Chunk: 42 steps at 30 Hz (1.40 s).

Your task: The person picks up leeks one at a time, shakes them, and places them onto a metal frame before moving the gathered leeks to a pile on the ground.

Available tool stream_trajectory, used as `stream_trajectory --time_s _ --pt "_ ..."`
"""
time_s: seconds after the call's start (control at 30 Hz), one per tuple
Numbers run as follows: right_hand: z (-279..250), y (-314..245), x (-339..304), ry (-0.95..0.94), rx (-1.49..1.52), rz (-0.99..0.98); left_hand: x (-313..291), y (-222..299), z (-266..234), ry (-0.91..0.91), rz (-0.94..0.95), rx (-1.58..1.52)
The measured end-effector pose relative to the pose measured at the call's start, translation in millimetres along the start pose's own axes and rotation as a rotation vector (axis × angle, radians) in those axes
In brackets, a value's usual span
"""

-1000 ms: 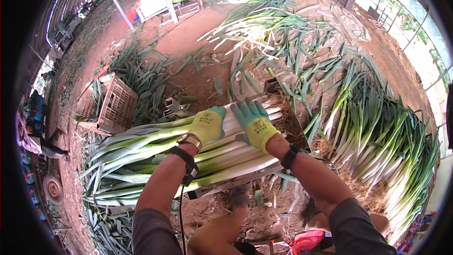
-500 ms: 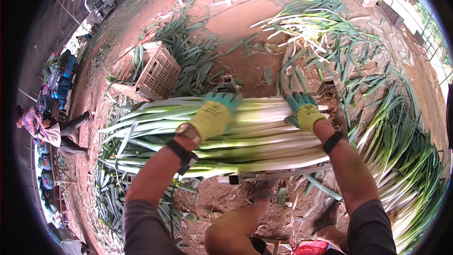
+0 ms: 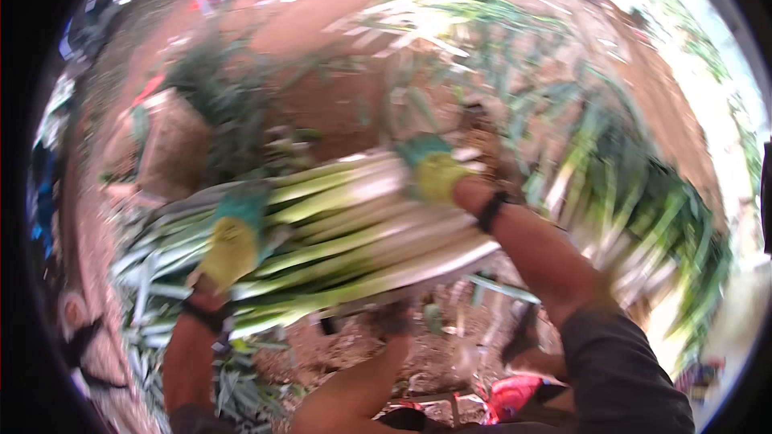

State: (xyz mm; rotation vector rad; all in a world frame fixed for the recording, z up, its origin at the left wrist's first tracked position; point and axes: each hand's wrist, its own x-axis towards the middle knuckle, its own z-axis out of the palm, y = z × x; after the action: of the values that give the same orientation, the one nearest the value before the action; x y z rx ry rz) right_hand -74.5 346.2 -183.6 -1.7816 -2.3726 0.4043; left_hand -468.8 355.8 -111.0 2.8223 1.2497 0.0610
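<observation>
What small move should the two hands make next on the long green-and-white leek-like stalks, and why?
Probably a light inward gather by the left hand in its yellow-and-teal glove, with the yellow-and-teal-gloved right hand steadying: the flat green leaf ends splay at the left, where the left hand is, while the right is at the white stems. Blur hides their grip.
</observation>
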Motion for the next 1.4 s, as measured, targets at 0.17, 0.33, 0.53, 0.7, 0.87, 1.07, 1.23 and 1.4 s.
stream_trajectory --time_s 0.17,0.33,0.53,0.7,0.87,1.07,1.23,1.4 --pt "2.6 0.9 -0.3 -0.101 -0.03 0.083 10.6 -12.8 16.5 0.013 0.09 0.1" --pt "6.0 -3.1 -10.4 -0.056 -0.091 0.12 15.3 -3.3 20.8 -0.039 -0.003 0.18" --pt "-38.0 -13.5 -30.0 -0.143 0.116 0.084 5.4 -15.1 33.3 -0.132 -0.016 0.276" --pt "-175.6 46.3 -147.1 0.107 0.701 -0.018 -6.9 -12.2 -6.4 -0.116 -0.081 0.342" --pt "-138.6 227.0 -287.2 0.564 1.098 0.552 32.2 132.4 -116.2 -0.143 -0.018 0.08" --pt "79.8 352.8 -382.2 -0.51 -0.32 0.56 43.1 317.4 -129.3 -0.279 0.321 -0.401" --pt "201.2 375.4 -393.1 0.375 0.647 1.294 59.0 376.5 -83.7 -0.412 0.408 -0.436" --pt "189.2 401.0 -344.6 0.605 0.38 1.152 68.5 381.6 -66.8 -0.463 0.39 -0.432"
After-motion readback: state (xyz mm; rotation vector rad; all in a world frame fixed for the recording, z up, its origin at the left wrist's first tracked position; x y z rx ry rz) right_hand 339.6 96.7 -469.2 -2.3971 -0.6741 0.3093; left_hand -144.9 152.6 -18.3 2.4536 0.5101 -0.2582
